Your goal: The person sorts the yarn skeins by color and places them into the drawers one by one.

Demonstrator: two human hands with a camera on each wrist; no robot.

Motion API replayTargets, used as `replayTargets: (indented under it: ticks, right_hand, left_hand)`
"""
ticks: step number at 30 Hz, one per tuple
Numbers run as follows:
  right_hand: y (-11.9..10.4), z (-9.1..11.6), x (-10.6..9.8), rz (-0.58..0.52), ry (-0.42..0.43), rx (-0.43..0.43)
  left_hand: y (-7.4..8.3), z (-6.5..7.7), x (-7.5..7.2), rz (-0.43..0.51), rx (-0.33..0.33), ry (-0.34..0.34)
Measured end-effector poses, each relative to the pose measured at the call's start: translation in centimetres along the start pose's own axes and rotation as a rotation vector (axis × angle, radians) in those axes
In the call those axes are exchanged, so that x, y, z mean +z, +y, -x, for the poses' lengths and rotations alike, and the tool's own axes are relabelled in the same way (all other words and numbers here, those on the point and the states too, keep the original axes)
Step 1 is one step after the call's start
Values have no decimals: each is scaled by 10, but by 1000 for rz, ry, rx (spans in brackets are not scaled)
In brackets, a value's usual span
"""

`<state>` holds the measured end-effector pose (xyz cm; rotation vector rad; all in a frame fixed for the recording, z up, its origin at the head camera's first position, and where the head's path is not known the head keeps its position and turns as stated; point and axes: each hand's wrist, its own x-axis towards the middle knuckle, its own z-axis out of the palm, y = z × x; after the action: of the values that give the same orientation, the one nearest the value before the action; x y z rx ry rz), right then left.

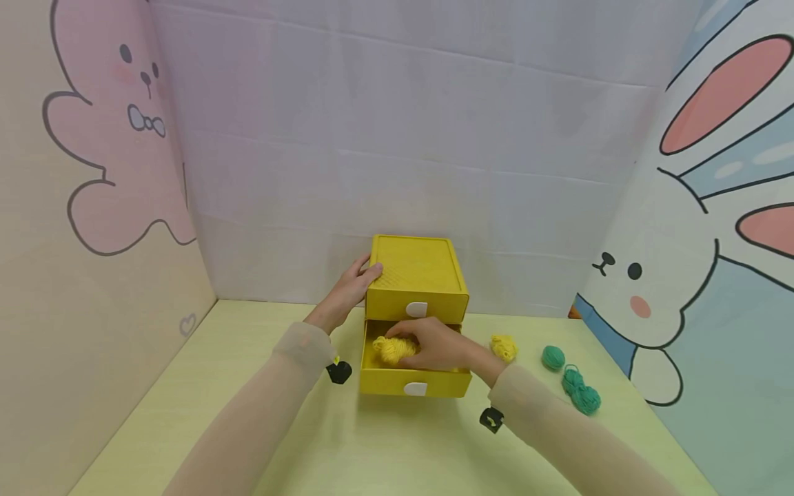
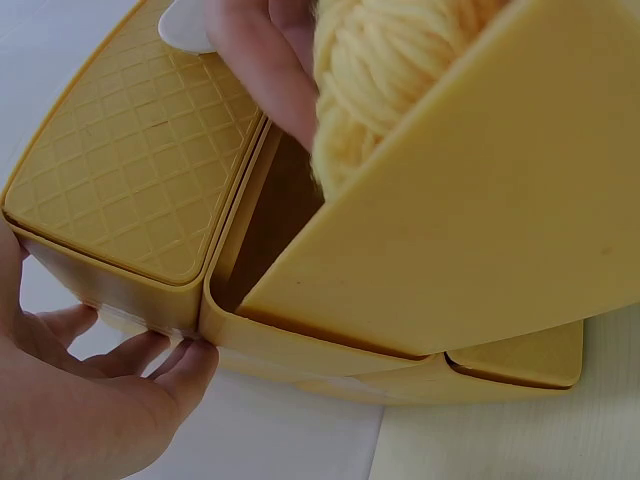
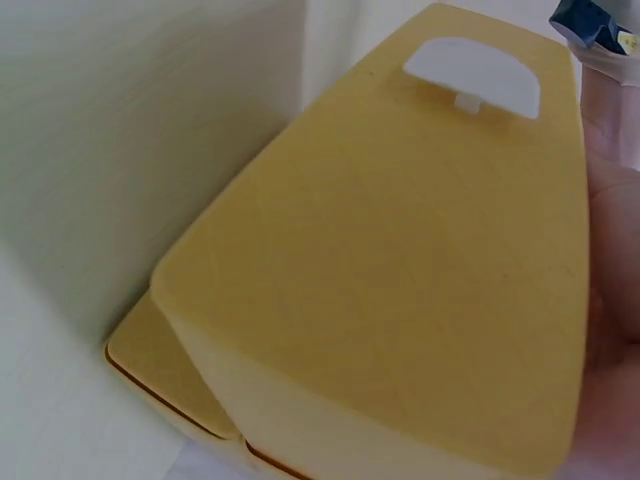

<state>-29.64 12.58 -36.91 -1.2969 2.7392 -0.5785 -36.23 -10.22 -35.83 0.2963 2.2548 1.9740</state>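
A yellow plastic drawer unit [image 1: 418, 265] stands on the table, and its drawer [image 1: 387, 382] below the top one is pulled out. Inside that drawer my right hand [image 1: 434, 344] holds a skein of yellow yarn [image 1: 391, 350], fingers curved over it. The yarn [image 2: 375, 80] shows above the drawer wall in the left wrist view. My left hand [image 1: 347, 293] rests against the unit's left side, thumb at the top edge. In the left wrist view, its fingertips [image 2: 190, 365] press on the side wall. The drawer front [image 3: 380, 250] hides most of the right hand in the right wrist view.
Right of the unit lie another bundle of yellow yarn [image 1: 504, 348], a green yarn ball [image 1: 553, 357] and a green skein [image 1: 582, 391]. A closed lower drawer [image 2: 525, 355] sits beneath the pulled-out one. Cloth walls [image 1: 422, 138] surround the table [image 1: 397, 448].
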Motion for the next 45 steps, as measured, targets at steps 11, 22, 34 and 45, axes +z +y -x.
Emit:
replayTargets:
  ticks: [11,22,34,45]
  right_hand:
    - [1,-16,13,28,-20,-38]
    - [-2,-13,12,12,-43,-26]
    - [-2,18,-21,-154,-23,56]
    - [18,69,-57,-195,43,138]
  left_hand:
    - [1,2,-1,-4,10,2]
    - [1,2,2,1,7,-3]
    - [2,1,1,5,5,-1]
    - [1,1,0,2,16,-13]
